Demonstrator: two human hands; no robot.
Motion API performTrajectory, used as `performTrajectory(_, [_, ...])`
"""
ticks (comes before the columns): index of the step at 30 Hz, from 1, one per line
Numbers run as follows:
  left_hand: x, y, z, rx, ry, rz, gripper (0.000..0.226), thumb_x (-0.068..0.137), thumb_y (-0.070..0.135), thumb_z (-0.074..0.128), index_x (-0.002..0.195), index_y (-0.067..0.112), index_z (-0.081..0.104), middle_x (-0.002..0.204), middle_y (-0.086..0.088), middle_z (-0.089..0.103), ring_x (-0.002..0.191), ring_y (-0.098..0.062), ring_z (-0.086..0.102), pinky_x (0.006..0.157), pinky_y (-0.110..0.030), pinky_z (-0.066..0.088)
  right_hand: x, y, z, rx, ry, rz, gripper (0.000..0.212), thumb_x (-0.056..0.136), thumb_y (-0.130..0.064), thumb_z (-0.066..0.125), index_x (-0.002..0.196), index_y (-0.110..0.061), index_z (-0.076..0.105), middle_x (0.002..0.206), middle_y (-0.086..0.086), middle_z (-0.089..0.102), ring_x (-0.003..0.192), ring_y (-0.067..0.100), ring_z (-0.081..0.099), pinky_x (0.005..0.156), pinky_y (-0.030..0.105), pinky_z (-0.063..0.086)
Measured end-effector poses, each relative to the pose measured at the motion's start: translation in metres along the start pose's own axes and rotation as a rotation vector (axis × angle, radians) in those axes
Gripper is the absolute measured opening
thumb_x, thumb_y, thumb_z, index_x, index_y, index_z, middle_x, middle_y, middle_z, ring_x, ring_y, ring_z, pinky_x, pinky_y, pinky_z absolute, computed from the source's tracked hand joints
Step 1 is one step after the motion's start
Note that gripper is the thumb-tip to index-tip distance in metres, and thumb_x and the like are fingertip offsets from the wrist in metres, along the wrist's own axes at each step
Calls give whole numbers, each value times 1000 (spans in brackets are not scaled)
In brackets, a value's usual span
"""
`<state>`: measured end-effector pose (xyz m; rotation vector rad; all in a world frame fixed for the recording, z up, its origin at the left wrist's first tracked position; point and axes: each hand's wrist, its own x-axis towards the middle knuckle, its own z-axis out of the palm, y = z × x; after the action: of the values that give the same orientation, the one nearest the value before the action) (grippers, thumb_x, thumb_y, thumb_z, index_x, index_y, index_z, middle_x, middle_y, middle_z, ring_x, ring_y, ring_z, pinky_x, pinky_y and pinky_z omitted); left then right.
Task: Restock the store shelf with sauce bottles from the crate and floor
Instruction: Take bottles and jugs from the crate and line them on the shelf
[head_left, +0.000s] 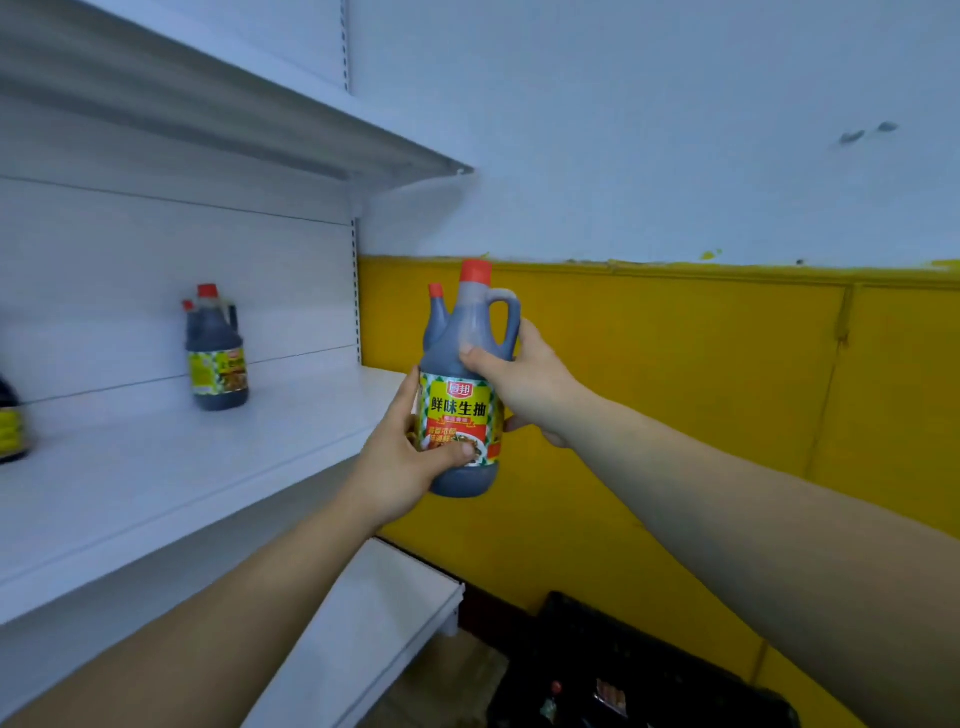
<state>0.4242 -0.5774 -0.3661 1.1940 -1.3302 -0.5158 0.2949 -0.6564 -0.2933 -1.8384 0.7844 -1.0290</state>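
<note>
Early in the restock, by the look of it: one bottle pair stands upright mid-shelf, another bottle shows at the left edge, most of the shelf is bare, and the crate below, contents unclear, remains. A held bottle pair hangs in air just off the shelf's right end, not yet placed. Left hand grips the label band, right hand the shoulder; long axis upright, red caps up, handle right, label toward camera.

Both forearms are bare to the frame edge, left hand and right hand ungloved.
</note>
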Motion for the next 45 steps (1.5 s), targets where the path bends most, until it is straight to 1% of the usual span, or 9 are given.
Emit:
performTrajectory(6, [-59,18,-85,105,279,-63,82,78,11,76,134,46,28,107,15,62,94,-5,64,72,-16,53,-6,-33,105,76,-204,-98,60,89,-40,65,140,-28,35,119,4,63,92,18,65,62,29,52])
performTrajectory(11, [-99,35,-141,200,433,-121,95,77,10,77,146,41,20,108,15,60,101,-8,63,86,-24,53,-15,-62,171,81,-436,-69,86,83,-41,72,146,-33,13,115,-3,56,97,23,63,72,43,57])
performTrajectory(18, [-128,34,-162,310,560,-183,94,79,9,75,136,50,13,104,23,55,96,0,59,77,-16,49,-23,-69,210,175,-560,-90,84,84,-27,73,147,-27,18,108,-4,57,85,16,63,62,35,55])
performTrajectory(20, [-126,26,-166,343,571,-228,100,79,12,75,143,48,6,109,20,56,99,-2,59,81,-19,48,-15,-64,218,187,-595,-84,86,82,-26,75,147,-27,19,115,0,59,89,19,65,69,41,58])
performTrajectory(26, [-78,-2,-181,451,514,-389,112,79,18,76,151,33,-8,128,7,54,111,-12,57,94,-29,48,34,-40,232,220,-593,-85,86,81,-22,77,147,-31,22,126,6,58,104,26,64,87,50,55])
performTrajectory(29, [-48,-19,-184,557,458,-459,106,83,22,72,152,29,-8,141,0,47,118,-13,52,96,-24,40,71,-25,233,202,-572,-93,86,82,-20,76,147,-31,20,132,6,54,113,29,60,92,50,53])
performTrajectory(33, [-17,-52,-199,965,286,-682,76,92,51,52,152,24,15,156,-4,27,141,-24,28,113,-36,26,122,-1,234,183,-552,-77,88,82,-17,76,147,-31,18,139,7,50,121,31,55,99,53,49])
performTrajectory(38, [15,-92,-205,1273,41,-897,69,91,68,23,150,33,18,161,2,8,148,-25,4,115,-59,6,173,35,233,231,-511,-38,85,82,-12,75,146,-31,22,129,3,53,121,29,55,94,43,50])
performTrajectory(45, [34,-115,-215,1308,-44,-948,66,91,70,15,149,44,0,161,8,-7,148,-22,-7,113,-63,-2,222,58,249,148,-454,-69,76,89,-22,68,147,-25,21,142,6,46,128,29,49,102,47,46])
